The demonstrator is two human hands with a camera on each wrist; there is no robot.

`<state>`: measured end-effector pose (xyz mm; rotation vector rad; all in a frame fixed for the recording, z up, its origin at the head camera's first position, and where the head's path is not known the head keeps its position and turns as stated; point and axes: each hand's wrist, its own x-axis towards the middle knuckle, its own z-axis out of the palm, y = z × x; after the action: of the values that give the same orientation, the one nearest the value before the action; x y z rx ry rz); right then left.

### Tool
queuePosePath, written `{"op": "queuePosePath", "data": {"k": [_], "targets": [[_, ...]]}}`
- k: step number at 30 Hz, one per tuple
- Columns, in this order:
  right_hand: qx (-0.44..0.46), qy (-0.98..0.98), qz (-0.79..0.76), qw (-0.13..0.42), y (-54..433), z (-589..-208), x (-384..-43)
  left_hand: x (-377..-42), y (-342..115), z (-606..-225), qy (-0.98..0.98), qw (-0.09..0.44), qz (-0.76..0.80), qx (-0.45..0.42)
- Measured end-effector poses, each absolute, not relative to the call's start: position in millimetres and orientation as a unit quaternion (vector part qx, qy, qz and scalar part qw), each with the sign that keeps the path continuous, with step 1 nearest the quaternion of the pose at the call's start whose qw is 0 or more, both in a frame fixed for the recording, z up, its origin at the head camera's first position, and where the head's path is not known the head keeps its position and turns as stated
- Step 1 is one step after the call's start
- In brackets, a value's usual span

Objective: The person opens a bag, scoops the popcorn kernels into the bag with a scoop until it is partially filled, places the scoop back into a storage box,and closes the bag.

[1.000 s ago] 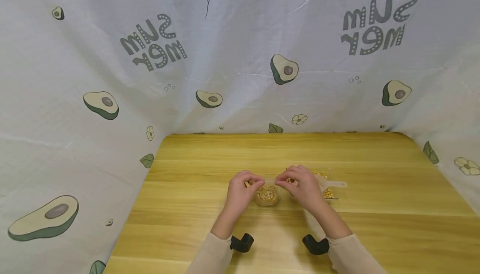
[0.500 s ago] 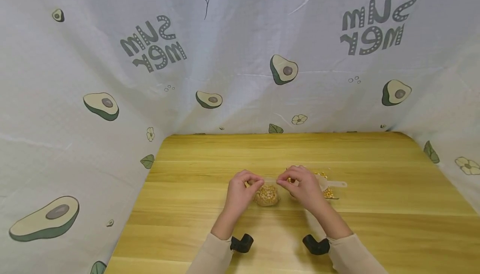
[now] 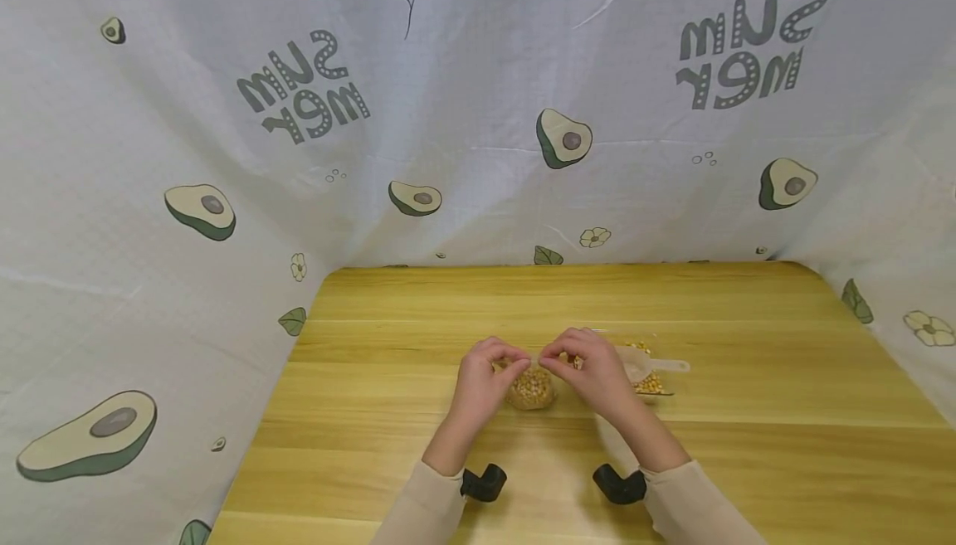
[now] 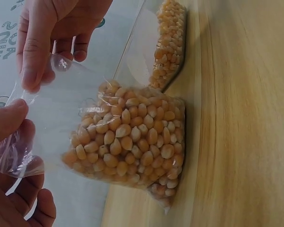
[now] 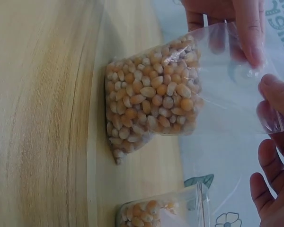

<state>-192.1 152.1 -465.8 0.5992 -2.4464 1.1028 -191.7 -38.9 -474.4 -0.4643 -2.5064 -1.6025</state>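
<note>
A clear plastic bag of corn kernels stands upright on the table, its lower part full. My left hand pinches the bag's top edge between thumb and fingers. Close beside it, my right hand pinches the same edge a little to the right. In the left wrist view the bag's thin upper film stretches flat above the kernels. The right wrist view has both thumbs nearly meeting at the bag's mouth, with the left hand at the top and the right hand lower down.
Right of the bag stands a clear box of corn kernels, partly behind my right hand. A pale scoop lies in it, handle jutting right. The wooden table meets a printed curtain at the back.
My right hand has slid left along the bag's top edge and now pinches close to my left hand. The left hand stays nearly where it was.
</note>
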Motion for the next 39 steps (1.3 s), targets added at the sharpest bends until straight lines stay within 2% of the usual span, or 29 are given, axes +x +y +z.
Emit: {"op": "queuePosePath", "data": {"k": [16, 26, 34, 39], "targets": [[0.216, -0.869, 0.392, 0.212, 145, -465, -199, -193, -39, -474, -0.831, 0.121, -0.519, -0.156], [0.183, -0.885, 0.371, 0.214, 155, -465, -196, -192, -52, -474, -0.831, 0.105, -0.534, -0.115], [0.173, -0.889, 0.359, 0.225, 164, -463, -194, -191, -65, -480, -0.83, 0.121, -0.534, -0.107], [0.17, -0.891, 0.353, 0.228, 165, -461, -193, -191, -66, -480, -0.821, 0.112, -0.55, -0.103]]}}
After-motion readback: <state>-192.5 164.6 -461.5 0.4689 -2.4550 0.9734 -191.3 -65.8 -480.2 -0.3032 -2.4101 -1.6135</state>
